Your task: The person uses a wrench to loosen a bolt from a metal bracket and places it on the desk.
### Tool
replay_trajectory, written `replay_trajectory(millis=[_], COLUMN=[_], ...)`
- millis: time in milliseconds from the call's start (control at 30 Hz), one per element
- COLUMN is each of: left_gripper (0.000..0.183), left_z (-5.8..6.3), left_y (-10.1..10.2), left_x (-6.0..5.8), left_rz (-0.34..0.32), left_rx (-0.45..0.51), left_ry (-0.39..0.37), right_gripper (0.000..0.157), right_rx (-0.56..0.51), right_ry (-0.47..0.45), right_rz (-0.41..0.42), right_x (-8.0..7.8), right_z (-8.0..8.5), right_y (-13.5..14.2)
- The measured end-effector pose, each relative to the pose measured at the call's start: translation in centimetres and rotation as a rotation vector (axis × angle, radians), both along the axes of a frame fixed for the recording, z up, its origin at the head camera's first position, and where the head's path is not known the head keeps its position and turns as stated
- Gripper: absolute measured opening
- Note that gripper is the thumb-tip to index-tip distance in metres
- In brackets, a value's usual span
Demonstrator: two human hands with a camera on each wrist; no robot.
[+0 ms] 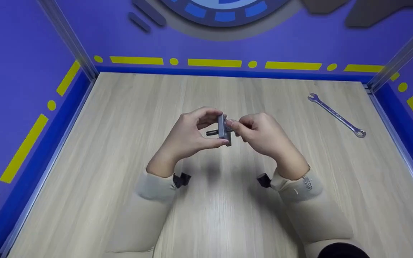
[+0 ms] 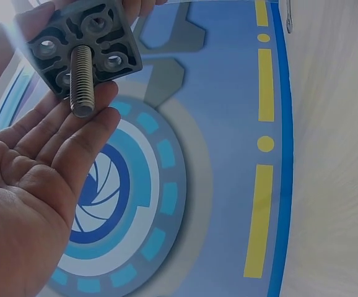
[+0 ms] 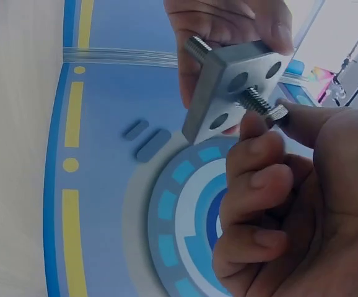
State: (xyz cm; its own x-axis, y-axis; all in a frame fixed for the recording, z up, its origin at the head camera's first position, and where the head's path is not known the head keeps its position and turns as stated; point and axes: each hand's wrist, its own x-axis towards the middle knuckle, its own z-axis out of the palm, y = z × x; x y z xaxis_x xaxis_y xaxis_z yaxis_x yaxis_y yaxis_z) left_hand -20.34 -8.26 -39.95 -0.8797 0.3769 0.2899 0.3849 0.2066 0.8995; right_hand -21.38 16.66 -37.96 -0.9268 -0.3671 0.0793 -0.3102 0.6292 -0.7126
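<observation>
A square grey plate with several holes is held up over the table by my left hand, thumb on its near edge and fingers at the far edge. Through the plate's centre runs a threaded bolt, its end sticking out well past the ribbed face on the left hand's side. My right hand pinches the bolt's head between thumb and index finger, the other fingers curled. In the right wrist view, a stretch of thread shows between the head and the plate's smooth face.
A combination wrench lies on the wood-grain table at the far right. Blue panels with yellow marks enclose the back and both sides. Black wrist-camera pieces jut inward from both cuffs.
</observation>
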Motion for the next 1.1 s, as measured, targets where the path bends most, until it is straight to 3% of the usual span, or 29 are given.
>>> replay_trajectory(millis=[167,367,467,667,800,967,1100], left_gripper=[0.067,0.069,0.069,0.069,0.069,0.07,0.069], left_z=[0.0,0.1,0.0,0.1,0.2,0.1,0.0], left_y=[-0.1,-0.1,-0.1,-0.1,0.0,0.2,0.2], left_x=[-0.1,-0.2,-0.2,-0.1,0.0,0.1,0.1], left_rz=[0.008,0.015,0.015,0.012,0.008,0.01,-0.001], left_rx=[-0.015,0.0,0.013,-0.001,-0.01,-0.025,-0.027], left_ry=[-0.003,-0.032,-0.037,-0.016,-0.012,0.009,0.036], right_gripper=[0.014,0.022,0.024,0.041,0.023,0.059,0.056], right_rx=[-0.041,-0.144,-0.161,-0.056,-0.003,0.0,0.008], right_ry=[0.063,0.214,0.247,0.173,0.058,-0.077,-0.084], right_rz=[0.064,0.15,0.187,0.217,0.113,0.037,0.046], right_x=[0.2,0.2,0.1,0.0,-0.2,-0.2,-0.1], right_z=[0.2,0.1,0.0,0.6,0.7,0.4,0.3], right_y=[0.4,0.5,0.6,1.6,1.6,0.9,0.6])
